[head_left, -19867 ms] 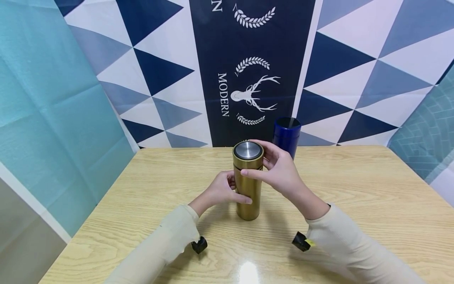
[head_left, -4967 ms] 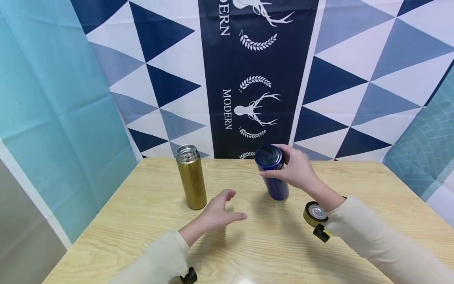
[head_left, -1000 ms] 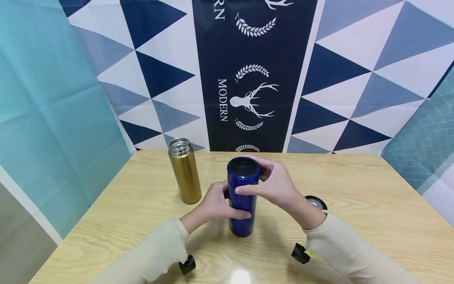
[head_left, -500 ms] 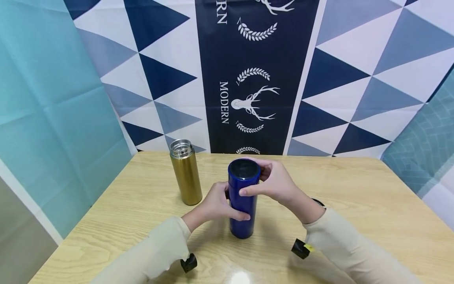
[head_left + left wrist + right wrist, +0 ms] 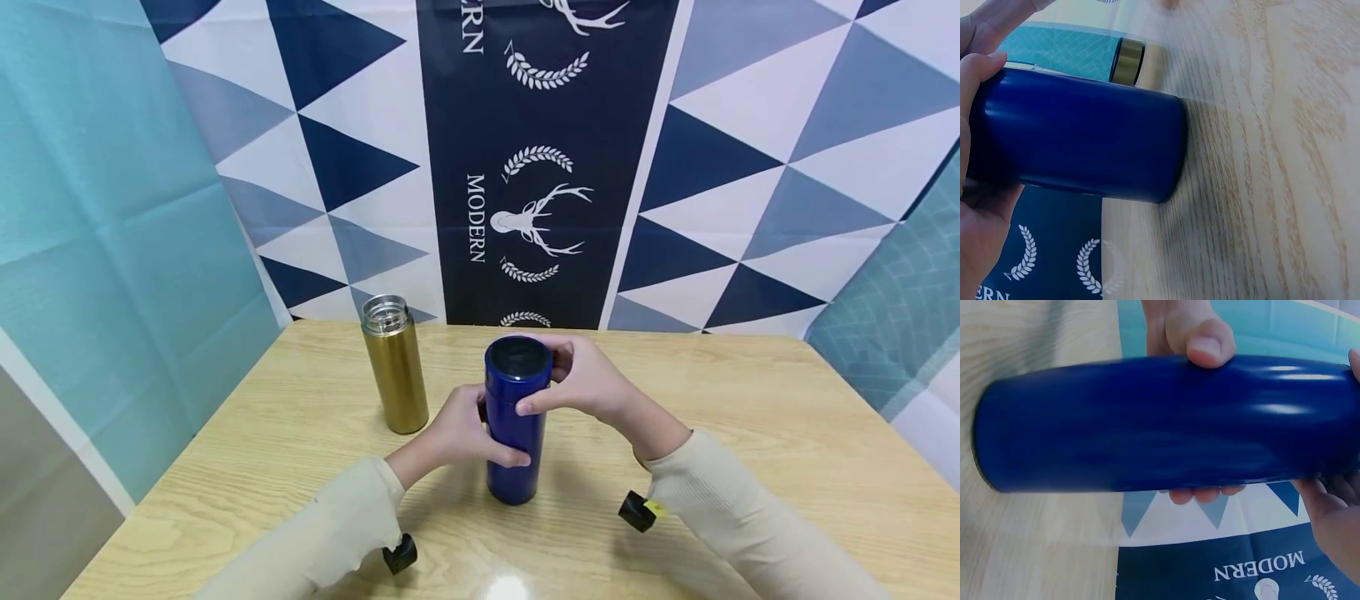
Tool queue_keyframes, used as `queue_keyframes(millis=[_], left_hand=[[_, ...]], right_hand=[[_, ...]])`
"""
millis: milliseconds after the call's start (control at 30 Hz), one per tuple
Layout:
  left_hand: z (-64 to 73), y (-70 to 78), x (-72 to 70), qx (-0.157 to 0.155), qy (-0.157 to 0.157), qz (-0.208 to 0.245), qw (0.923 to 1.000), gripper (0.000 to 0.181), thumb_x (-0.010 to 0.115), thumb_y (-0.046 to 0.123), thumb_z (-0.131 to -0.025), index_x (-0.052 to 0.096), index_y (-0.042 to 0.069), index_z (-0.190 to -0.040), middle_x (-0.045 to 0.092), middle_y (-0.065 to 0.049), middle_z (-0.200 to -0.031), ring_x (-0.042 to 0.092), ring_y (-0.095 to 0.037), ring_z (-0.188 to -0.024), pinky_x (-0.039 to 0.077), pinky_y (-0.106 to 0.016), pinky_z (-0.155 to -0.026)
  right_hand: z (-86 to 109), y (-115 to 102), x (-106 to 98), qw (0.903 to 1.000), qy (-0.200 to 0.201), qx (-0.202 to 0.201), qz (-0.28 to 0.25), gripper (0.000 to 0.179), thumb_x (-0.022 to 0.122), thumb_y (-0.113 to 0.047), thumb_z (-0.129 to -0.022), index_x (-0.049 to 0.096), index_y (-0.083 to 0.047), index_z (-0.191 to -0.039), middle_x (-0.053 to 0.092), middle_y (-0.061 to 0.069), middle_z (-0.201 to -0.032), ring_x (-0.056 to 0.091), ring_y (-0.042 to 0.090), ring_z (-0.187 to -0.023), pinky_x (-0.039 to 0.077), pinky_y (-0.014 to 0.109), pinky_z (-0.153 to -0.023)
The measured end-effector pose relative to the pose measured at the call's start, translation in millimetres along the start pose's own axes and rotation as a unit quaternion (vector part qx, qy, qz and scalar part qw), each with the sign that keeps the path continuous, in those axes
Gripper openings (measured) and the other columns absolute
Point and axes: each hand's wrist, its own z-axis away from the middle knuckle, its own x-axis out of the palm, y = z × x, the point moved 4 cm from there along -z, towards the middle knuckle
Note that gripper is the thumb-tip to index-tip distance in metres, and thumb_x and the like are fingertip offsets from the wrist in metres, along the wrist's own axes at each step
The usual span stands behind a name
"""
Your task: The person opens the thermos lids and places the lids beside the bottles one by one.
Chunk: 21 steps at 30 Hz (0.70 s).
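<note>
A blue thermos flask (image 5: 512, 433) with a dark, glossy top stands upright near the middle of the table in the head view. Its lower body is gripped by my left hand (image 5: 459, 432), thumb across the front. Higher up, my right hand (image 5: 585, 379) holds the top part from the right, thumb in front and fingers behind. In the right wrist view the left hand's thumb and fingertips show on either side of the flask. Left of it stands a gold thermos flask (image 5: 399, 379), uncapped, its steel mouth showing.
A gold lid (image 5: 1127, 61) sits on the table in the left wrist view; in the head view my right forearm hides it. The wooden table (image 5: 720, 400) ends at a patterned cloth backdrop (image 5: 540, 208). Black wrist cameras hang under both sleeves.
Earlier both hands held the capped gold flask; its lid came off and the flask now stands left. The blue flask was brought to the middle. Lately my right thumb has slid slightly right around its top.
</note>
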Motion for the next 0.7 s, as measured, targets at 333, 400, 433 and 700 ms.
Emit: queue_keyframes(millis=[333,400,433,700], left_hand=[[3.8,0.1,5.1,0.003,0.006,0.009,0.9999,0.060,0.087,0.018,-0.065,0.060,0.013,-0.118,0.071,-0.004,-0.111,0.067,-0.007,-0.097,0.054,-0.023,-0.089],[4.5,-0.4,5.3,-0.010,0.007,0.014,0.9998,0.063,0.088,0.017,-0.064,0.059,0.015,-0.120,0.070,0.000,-0.113,0.066,-0.007,-0.100,0.053,-0.025,-0.091],[4.8,-0.5,5.3,-0.015,0.007,0.015,0.9997,0.065,0.089,0.017,-0.064,0.058,0.017,-0.122,0.069,0.001,-0.115,0.066,-0.008,-0.102,0.052,-0.026,-0.093],[10.3,-0.6,4.6,-0.019,0.018,0.021,0.9994,0.079,0.089,0.021,-0.065,0.049,0.023,-0.133,0.063,0.005,-0.126,0.061,-0.012,-0.115,0.048,-0.035,-0.103]], right_hand=[[6.1,-6,3,0.9987,-0.027,-0.039,0.015,0.075,0.076,-0.007,-0.079,0.038,0.001,-0.143,0.050,0.025,-0.137,0.057,0.030,-0.122,0.050,0.023,-0.100],[8.4,-7,4,0.9987,-0.014,-0.037,0.032,0.076,0.076,-0.008,-0.080,0.037,-0.003,-0.145,0.049,0.025,-0.139,0.054,0.037,-0.124,0.049,0.023,-0.101],[9.9,-8,5,0.9986,-0.004,-0.032,0.042,0.078,0.077,-0.008,-0.079,0.037,-0.005,-0.146,0.049,0.023,-0.140,0.053,0.038,-0.125,0.048,0.022,-0.102],[19.7,-21,17,0.9891,0.103,-0.014,0.104,0.078,0.081,-0.008,-0.075,0.042,-0.010,-0.142,0.052,0.010,-0.140,0.054,0.031,-0.127,0.045,0.033,-0.107]])
